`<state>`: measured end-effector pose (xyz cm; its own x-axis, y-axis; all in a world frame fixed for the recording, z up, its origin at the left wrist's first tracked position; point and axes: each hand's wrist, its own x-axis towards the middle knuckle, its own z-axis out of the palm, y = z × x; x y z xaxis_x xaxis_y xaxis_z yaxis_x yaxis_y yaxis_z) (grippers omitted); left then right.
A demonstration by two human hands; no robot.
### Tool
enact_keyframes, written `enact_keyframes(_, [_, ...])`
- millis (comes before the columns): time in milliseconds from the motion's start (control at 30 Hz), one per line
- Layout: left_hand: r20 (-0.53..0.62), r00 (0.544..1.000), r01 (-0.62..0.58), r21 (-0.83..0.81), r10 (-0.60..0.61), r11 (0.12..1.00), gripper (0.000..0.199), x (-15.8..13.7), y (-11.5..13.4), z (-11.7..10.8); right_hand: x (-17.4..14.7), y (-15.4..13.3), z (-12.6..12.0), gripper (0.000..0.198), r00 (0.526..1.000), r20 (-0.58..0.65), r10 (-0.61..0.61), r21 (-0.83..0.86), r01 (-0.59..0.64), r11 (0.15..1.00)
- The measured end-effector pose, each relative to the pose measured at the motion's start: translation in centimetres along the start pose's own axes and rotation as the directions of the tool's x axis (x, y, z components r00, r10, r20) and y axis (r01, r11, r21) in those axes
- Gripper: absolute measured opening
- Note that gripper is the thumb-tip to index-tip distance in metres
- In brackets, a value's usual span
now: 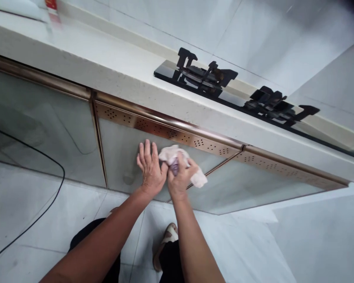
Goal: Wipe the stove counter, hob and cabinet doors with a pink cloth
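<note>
My left hand (151, 169) lies flat against the pale glass cabinet door (120, 137), fingers stretched upward and holding nothing. Just to its right, my right hand (181, 175) grips a pinkish-white cloth (199, 179) with a purplish patch. The cloth is bunched under the fingers and pressed to the same door, below the copper-coloured strip with small holes (168, 131). The thumb side of my left hand is close to the cloth; I cannot tell whether they touch.
Above the doors runs a white countertop (106, 74), with a black gas stove (206, 78) on it. A black cable (63, 173) curves at the left. My sandalled foot (169, 236) stands on the tiled floor (32, 220). A red object (51, 8), blurred, is at the upper left.
</note>
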<state>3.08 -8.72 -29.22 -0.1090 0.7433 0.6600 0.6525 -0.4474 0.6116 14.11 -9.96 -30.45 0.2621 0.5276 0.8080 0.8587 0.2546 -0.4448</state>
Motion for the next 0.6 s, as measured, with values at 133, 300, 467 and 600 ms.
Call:
enact_keyframes(133, [-0.037,0.999,-0.038,-0.060,0.036,0.997,0.067,0.1,-0.5,-0.6,-1.0,-1.6,1.2,0.044,0.975,0.222,0.025,0.303,-0.094,0.948])
enact_keyframes(300, [-0.107,0.970,-0.237,-0.229,0.218,0.944,0.070,0.2,-0.4,-1.3,1.5,-2.1,-1.0,0.044,0.951,0.212,0.225,0.558,-0.307,0.771])
enact_keyframes(467, [-0.006,0.979,-0.193,-0.352,0.204,0.916,0.097,0.1,1.0,-1.7,3.2,-2.3,-2.8,0.051,0.905,0.133,0.404,0.682,-0.379,0.625])
enact_keyframes(600, [0.143,0.990,0.057,-0.515,0.019,0.856,0.054,-0.4,1.6,-1.5,3.5,-2.7,-3.6,0.053,0.958,0.220,0.183,0.645,-0.284,0.710])
